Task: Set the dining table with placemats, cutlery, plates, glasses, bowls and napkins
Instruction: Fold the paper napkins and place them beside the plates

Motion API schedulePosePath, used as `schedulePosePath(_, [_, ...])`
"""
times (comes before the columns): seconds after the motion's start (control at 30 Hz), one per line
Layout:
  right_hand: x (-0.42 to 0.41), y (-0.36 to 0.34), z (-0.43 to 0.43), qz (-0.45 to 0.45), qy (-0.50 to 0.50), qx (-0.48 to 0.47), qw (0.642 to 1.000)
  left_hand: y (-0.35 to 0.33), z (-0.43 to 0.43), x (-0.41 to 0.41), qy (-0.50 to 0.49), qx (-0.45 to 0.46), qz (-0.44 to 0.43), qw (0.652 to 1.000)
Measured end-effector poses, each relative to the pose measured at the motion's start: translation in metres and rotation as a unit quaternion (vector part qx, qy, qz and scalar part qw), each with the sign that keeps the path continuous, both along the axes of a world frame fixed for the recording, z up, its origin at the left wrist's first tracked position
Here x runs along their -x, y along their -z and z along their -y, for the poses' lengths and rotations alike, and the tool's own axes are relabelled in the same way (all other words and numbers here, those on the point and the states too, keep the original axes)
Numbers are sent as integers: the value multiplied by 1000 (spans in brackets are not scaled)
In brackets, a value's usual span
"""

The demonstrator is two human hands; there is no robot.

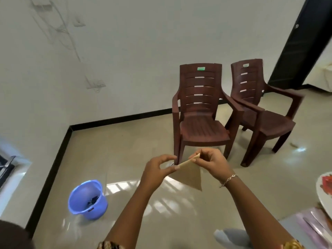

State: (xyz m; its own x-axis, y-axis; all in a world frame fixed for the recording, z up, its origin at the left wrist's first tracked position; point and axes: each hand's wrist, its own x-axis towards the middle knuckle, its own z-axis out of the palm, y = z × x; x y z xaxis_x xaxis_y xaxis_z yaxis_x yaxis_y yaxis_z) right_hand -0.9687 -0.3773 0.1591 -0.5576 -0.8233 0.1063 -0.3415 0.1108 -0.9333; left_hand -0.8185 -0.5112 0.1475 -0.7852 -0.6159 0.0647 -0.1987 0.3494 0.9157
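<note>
A beige napkin (190, 174), folded into a triangle, hangs in the air in front of me over the floor. My left hand (158, 170) pinches one end of its top edge between thumb and fingertips. My right hand (212, 163), with a bracelet on the wrist, pinches the other end, slightly higher. The napkin's point hangs down below my right hand. A white plate with a red flower pattern (326, 187) shows at the right edge, above a shiny placemat (312, 221) on the table corner.
Two dark red plastic chairs (201, 114) (260, 108) stand against the white wall ahead. A blue bucket (88, 199) with dark items inside sits on the tiled floor at lower left. A black door frame (294, 42) is at upper right.
</note>
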Motion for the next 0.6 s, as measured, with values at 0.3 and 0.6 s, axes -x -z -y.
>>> schedulePosePath(0.3, [127,-2,12,-5,127,42,991,12,23,172,186,-27,43,981])
schedulePosePath(0.6, [223,-5,-40,255,324,91,906,-6,-6,323,287,-227,84,927])
